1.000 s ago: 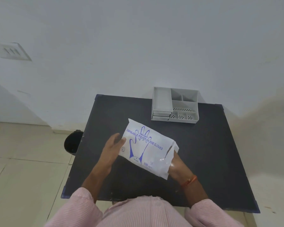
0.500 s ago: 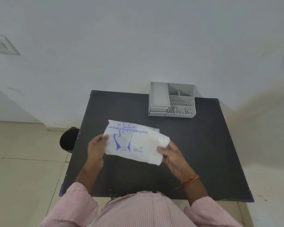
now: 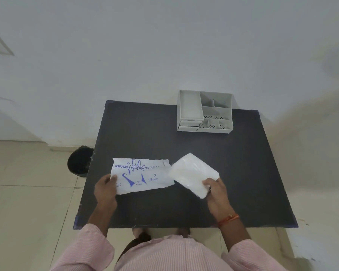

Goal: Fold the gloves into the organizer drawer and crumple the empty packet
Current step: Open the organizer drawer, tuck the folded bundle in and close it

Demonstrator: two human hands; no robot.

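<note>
Head view, looking down on a black table [image 3: 184, 145] set against a pale wall. Left hand [image 3: 105, 189] grips the lower left corner of the glove packet [image 3: 142, 176] — a flat white sleeve printed in blue with a hand outline and "DISPOSABLE POLYETHYLENE GLOVES", "CE" and "100 pieces"; the packet lies level over the near left part of the table, its torn right end facing the glove stack. Right hand [image 3: 215, 189] is closed on the near corner of the stack of gloves [image 3: 193, 174], a translucent white rectangular wad tilted diagonally, just beside the packet's open end; whether the two touch cannot be told. The stack sits out of the packet, over the table's near centre. A grey plastic organizer [image 3: 205, 111] stands at the far edge of the table, well apart from both hands — one long tray compartment on its left, small drawers beneath that, several divided bins with perforated floors on the right. An orange thread band [image 3: 228, 220] circles the right wrist. Pink striped sleeves at the bottom of frame. A black bin [image 3: 79, 161] stands on the tiled floor left of the table.
</note>
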